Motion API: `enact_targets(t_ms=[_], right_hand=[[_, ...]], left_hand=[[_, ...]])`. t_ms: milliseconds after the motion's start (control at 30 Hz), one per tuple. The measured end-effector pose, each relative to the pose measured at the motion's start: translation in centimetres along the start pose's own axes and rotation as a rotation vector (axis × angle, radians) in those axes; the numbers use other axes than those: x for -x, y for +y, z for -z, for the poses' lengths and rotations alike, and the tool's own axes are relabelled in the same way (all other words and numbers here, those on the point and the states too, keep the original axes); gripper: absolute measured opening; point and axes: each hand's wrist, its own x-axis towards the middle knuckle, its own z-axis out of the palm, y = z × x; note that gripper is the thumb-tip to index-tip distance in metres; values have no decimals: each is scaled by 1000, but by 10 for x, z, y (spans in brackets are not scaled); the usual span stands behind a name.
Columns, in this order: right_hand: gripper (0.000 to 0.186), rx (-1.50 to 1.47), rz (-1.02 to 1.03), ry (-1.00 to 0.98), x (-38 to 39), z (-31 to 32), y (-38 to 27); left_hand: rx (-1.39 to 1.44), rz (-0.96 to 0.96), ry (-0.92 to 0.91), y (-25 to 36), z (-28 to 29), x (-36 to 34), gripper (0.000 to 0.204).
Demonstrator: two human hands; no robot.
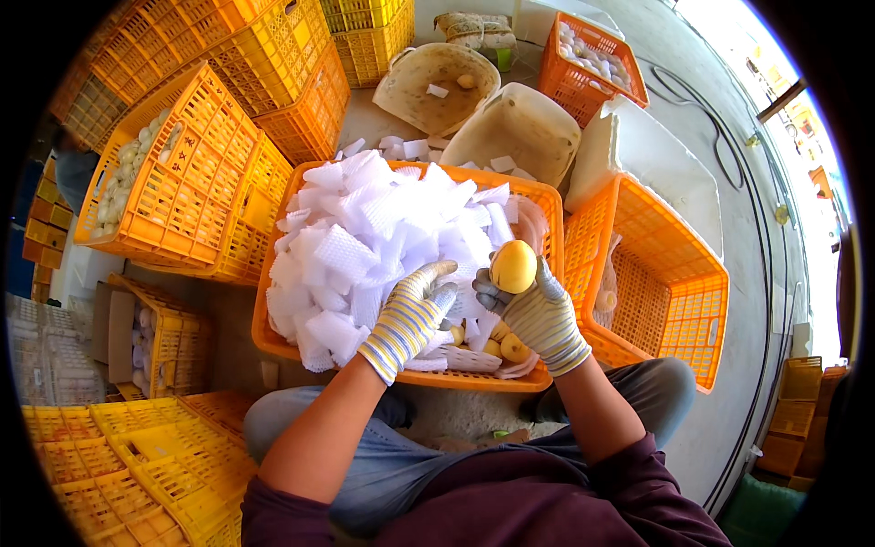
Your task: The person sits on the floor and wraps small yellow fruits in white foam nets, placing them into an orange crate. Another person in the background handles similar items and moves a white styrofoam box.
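A round yellow fruit (514, 267), its exact kind unclear, is gripped between the thumb and fingers of my right hand (545, 314). That hand wears a striped glove with grey fingertips and hangs over the right part of a wide orange crate (264, 314). Left of it, my left hand (407, 313), gloved alike, hovers at the edge of a heap of white foam net sleeves (365, 228). Its fingers are apart and nothing shows between them. More yellow fruit (513, 348) lies below my hands in the crate's near right corner, partly hidden by netting.
An orange basket (674, 314) stands at the right with a little netting inside. Beyond the crate sit two worn pale tubs (524, 128) (428, 82). Stacked yellow crates (196, 178) rise on the left. Far right, an orange basket (570, 87) holds pale wrapped pieces. Dark cables (729, 155) cross the floor.
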Motion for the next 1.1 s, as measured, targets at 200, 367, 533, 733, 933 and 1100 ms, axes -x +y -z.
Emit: enact_targets(t_ms=[200, 367, 533, 733, 933, 1100], right_hand=[[72, 204, 74, 24, 9, -10, 4], [69, 1076, 523, -34, 18, -31, 8], [80, 1672, 776, -169, 14, -42, 5], [70, 529, 301, -20, 7, -30, -16], [60, 787, 150, -198, 9, -25, -5], [52, 651, 199, 120, 19, -36, -14]], left_hand=[[31, 78, -8, 14, -2, 11, 41], [312, 19, -235, 19, -1, 13, 59], [413, -115, -226, 12, -12, 10, 71], [492, -203, -322, 25, -8, 17, 87], [504, -246, -396, 23, -12, 15, 93], [273, -241, -286, 27, -6, 14, 88]])
